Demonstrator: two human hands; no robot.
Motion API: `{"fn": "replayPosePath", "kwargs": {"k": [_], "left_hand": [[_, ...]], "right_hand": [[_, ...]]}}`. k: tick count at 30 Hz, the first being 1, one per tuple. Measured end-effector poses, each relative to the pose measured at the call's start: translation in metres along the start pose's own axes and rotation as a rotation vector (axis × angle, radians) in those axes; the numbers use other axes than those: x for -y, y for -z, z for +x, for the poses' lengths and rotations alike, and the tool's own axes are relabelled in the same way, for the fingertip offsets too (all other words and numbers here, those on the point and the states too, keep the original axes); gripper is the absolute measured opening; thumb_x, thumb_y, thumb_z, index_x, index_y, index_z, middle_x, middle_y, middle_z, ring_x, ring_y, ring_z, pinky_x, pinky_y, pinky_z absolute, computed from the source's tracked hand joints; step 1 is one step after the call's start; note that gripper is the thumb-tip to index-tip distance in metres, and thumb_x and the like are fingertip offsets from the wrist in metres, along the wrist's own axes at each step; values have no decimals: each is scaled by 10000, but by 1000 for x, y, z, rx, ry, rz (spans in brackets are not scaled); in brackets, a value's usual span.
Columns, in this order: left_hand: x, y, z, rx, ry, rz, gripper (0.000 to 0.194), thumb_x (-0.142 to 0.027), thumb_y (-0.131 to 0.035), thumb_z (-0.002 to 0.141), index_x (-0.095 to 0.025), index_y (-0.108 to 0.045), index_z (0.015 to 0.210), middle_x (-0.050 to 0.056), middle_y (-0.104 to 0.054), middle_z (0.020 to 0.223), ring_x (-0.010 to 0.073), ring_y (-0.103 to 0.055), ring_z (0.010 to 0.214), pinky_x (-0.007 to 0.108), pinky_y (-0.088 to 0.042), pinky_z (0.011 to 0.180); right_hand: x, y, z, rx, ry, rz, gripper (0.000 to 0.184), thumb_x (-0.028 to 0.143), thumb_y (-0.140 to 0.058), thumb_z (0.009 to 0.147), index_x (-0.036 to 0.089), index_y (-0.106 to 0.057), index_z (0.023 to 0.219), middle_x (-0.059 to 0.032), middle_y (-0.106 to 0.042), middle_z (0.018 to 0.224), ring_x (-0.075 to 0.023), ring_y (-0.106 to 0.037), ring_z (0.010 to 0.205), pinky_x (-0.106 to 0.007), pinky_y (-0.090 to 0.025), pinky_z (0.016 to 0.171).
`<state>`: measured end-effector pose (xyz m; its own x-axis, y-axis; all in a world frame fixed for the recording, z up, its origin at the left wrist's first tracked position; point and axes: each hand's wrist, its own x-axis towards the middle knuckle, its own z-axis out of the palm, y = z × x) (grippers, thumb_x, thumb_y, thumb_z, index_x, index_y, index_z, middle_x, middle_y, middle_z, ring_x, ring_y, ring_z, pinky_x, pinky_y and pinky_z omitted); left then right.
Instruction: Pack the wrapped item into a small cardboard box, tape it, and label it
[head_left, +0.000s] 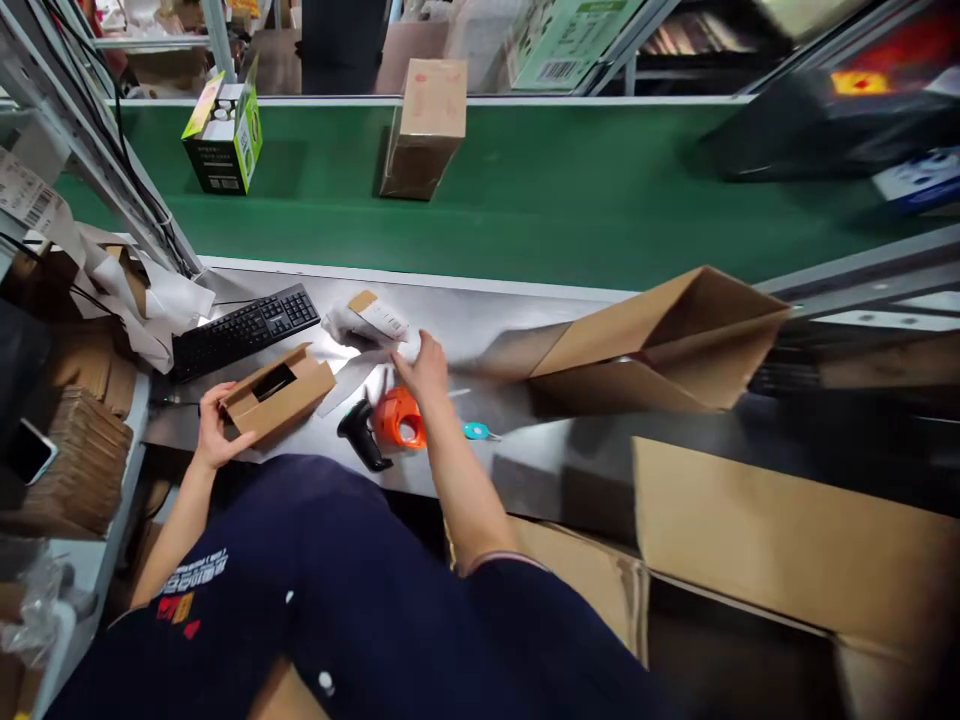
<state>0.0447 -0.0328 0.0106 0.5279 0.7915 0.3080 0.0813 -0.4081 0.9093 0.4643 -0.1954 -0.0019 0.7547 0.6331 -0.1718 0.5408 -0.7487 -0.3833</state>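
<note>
My left hand grips one end of a small brown cardboard box, which stands open at the top with something dark inside. My right hand reaches over the metal bench at a plastic-wrapped packet with a white barcode label; its fingertips are at the edge of the wrap, and I cannot tell whether they pinch it. Just below that hand sit an orange tape dispenser and a black handheld scanner. A small turquoise cutter lies to the right of the wrist.
A black keyboard lies left on the bench. A large open carton stands to the right. Behind runs a green conveyor belt carrying a brown box and a black-green box. Flattened cardboard is stacked at left.
</note>
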Motion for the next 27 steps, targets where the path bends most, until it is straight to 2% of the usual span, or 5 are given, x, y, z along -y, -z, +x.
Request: {"fn": "replayPosePath", "kwargs": {"k": [5,10,17,22,27], "left_hand": [[23,19,22,114,91,42,773,-615,-932,673,-289,-637,1309,157,-462,1634,393,-463,1566,582,-473,1241],[34,23,45,104,184,-42,817,-630,-919,698,-284,-615,1372,181,-499,1654,372,-589,1457,536,-564,1145],[28,33,61,81,156,-106,797,-495,-989,659,-290,-651,1351,141,-633,1531,313,-652,1372,457,-606,1082],[33,51,70,-155,126,-142,763,-488,-977,681,-327,-635,1344,42,-694,1355,250,-689,1258,434,-592,1099],[21,32,62,-14,159,-157,813,-497,-985,663,-318,-641,1378,99,-672,1451,288,-682,1303,428,-633,1041]], "right_hand": [[-24,-59,-112,125,-292,68,395,407,-658,952,107,-684,1208,-221,-748,1197,-374,-692,1158,-491,-487,1081],[-26,-82,-131,-11,-310,206,377,359,-592,948,75,-710,1167,-262,-757,1176,-412,-670,1236,-601,-402,1196],[11,-98,-186,135,96,888,522,594,-625,957,190,-692,1281,-132,-803,1126,-316,-744,1026,-458,-620,936],[37,-117,-178,234,177,839,384,606,-729,841,228,-722,911,-52,-738,839,-271,-673,800,-433,-601,846],[7,-95,-136,89,74,739,478,711,-751,753,244,-647,766,-56,-668,732,-264,-607,755,-494,-584,877]]}}
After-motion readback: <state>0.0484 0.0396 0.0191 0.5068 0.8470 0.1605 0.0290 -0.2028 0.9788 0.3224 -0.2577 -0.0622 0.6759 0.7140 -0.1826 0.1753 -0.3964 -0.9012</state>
